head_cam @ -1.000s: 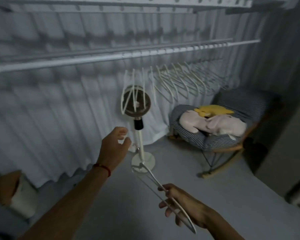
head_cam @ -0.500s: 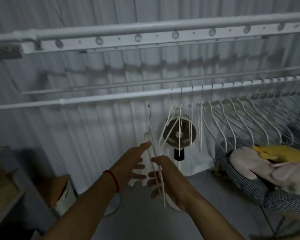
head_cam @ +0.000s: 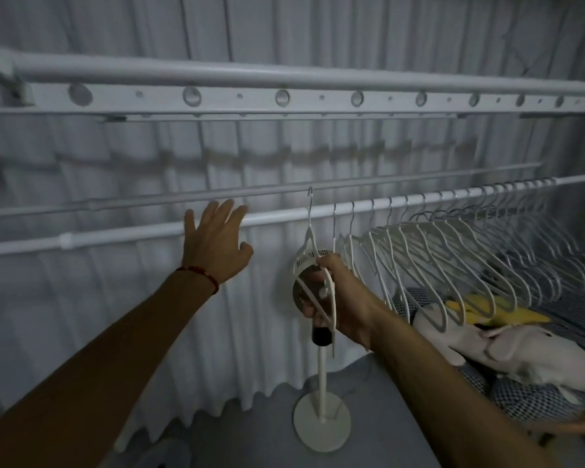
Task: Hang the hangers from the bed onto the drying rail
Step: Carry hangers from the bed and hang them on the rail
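Left hand (head_cam: 217,243) — raised in front of the white tubular drying rail (head_cam: 122,236), fingers spread and straight, holding nothing. Whether the fingertips touch the rail or only overlap it in view cannot be told. A red cord bracelet (head_cam: 200,273) sits at the wrist.

Just right of that hand, the white plastic hanger with a thin metal hook (head_cam: 309,251) stands nearly upright: its long axis runs vertically from the hook tip, which reaches above the front rail and close to the thinner grey rail behind (head_cam: 156,201), down through the neck to the shoulders. The hook appears not yet seated; it may be crossing in front of the rail rather than over it.

Right hand (head_cam: 335,298) — clenched round the hanger's shoulder bars below the neck, well under the rail. This hand is the nearer one to the hanger and carries it alone. At least two white bars pass through the grip, so it may hold more than one hanger; cannot tell.

Judgement: the coming move turns on hook versus rail — the hook needs to clear the top of the front rail, then drop onto the bare stretch between the left hand and the row of white hangers already hung (head_cam: 453,251) to the right.

Behind the right hand stands a white pedestal fan (head_cam: 320,420).
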A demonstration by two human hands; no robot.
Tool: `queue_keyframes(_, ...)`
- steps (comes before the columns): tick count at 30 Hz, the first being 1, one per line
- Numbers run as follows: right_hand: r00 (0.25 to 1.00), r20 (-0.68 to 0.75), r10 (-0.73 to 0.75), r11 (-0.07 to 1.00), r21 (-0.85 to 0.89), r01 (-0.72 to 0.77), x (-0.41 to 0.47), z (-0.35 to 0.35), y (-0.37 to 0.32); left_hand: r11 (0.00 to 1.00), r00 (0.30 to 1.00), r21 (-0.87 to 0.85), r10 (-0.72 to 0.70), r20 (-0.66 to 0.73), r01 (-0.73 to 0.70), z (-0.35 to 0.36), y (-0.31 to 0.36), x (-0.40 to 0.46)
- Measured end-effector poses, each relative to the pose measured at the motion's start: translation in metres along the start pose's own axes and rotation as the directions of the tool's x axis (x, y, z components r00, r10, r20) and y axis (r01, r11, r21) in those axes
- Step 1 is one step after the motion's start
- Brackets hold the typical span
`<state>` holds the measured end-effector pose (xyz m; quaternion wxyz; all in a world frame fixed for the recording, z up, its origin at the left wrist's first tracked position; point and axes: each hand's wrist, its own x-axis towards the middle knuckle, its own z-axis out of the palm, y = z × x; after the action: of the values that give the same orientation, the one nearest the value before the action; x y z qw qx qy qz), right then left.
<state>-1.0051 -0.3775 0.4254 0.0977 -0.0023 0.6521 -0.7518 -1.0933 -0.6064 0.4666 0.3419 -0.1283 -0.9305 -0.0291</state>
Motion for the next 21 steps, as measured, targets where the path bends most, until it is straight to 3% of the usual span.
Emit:
queue_keyframes(16,0.991,-0.108,0.078,0.991,-0.099,-0.089,0.001,0.007,0.015,0.996,0.992,-0.057,0.065,-0.108,-0.072,0.027,-0.011,0.005)
queue_keyframes(21,0.990,-0.111,0.084,0.996,-0.030,-0.088,-0.004,0.009,0.022,0.997,0.993,-0.056,0.056,-0.107,-0.062,0.026,-0.012,0.004)
